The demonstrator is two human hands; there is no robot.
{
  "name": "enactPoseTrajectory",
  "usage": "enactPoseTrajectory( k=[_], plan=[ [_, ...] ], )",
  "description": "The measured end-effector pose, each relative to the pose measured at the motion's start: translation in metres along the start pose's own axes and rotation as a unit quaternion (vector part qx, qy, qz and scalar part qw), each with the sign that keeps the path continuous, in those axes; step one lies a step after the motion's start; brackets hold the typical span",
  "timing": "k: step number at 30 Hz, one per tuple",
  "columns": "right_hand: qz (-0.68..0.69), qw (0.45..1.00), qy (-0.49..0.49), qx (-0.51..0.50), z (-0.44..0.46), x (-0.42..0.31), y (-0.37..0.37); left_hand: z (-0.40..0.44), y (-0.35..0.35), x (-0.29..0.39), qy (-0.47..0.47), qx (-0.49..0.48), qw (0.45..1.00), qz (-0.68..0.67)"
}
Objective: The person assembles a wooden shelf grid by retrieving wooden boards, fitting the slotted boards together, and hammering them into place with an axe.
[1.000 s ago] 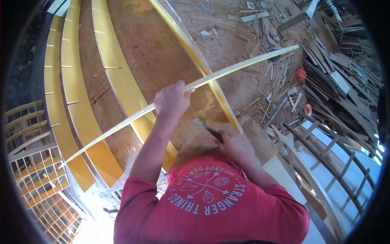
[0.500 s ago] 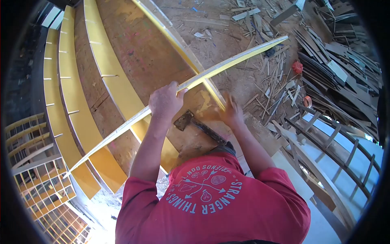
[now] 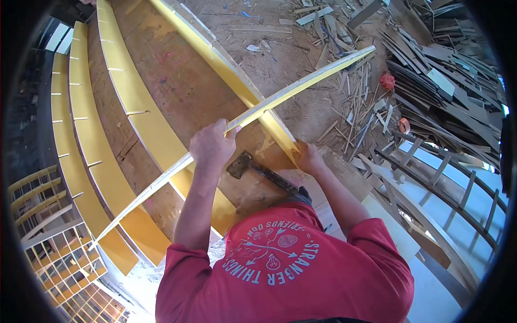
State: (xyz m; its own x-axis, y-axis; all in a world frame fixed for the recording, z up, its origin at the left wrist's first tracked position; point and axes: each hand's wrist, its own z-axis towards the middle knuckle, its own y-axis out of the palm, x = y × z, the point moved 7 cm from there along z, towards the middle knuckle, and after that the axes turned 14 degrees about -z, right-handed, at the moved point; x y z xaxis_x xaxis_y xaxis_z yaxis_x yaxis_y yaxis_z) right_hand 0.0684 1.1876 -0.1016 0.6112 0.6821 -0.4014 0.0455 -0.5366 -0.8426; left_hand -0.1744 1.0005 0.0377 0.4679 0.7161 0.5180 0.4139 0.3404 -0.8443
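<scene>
A long yellow strip with a pale edge (image 3: 307,85) lies diagonally across the other yellow strips. My left hand (image 3: 210,145) grips it near its middle. My right hand (image 3: 307,157) is closed round the near end of another yellow strip (image 3: 215,58), which crosses the long one just beyond my hands. Between my forearms a hammer-like tool with a dark metal head (image 3: 239,164) lies on the brown wooden surface, touched by neither hand. Slotted yellow strips (image 3: 129,97) stretch away on the left.
Scrap wood slivers (image 3: 358,102) litter the ground at the right, beside a pile of dark boards (image 3: 425,97). A ladder-like wooden frame (image 3: 441,188) stands at the lower right. Yellow lattice grids (image 3: 64,264) are at the lower left.
My right hand has let go of the hammer-like tool, moved up and right, and taken hold of the crossing strip's end. My left hand and the long strip have shifted slightly left.
</scene>
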Motion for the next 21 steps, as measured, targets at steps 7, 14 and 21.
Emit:
enactPoseTrajectory(
  k=[7,14,21],
  plan=[
    [-0.006,0.998,0.023,0.054,-0.01,-0.014,0.01,0.0,0.001,0.002,0.003,0.0,1.0,0.015],
    [-0.031,0.995,0.037,0.082,-0.019,-0.022,0.018,-0.001,0.01,-0.006,0.001,-0.02,1.0,0.013],
    [-0.07,0.992,0.097,0.035,-0.027,-0.029,0.007,0.001,0.009,-0.003,0.02,-0.028,0.999,0.032]
  ],
)
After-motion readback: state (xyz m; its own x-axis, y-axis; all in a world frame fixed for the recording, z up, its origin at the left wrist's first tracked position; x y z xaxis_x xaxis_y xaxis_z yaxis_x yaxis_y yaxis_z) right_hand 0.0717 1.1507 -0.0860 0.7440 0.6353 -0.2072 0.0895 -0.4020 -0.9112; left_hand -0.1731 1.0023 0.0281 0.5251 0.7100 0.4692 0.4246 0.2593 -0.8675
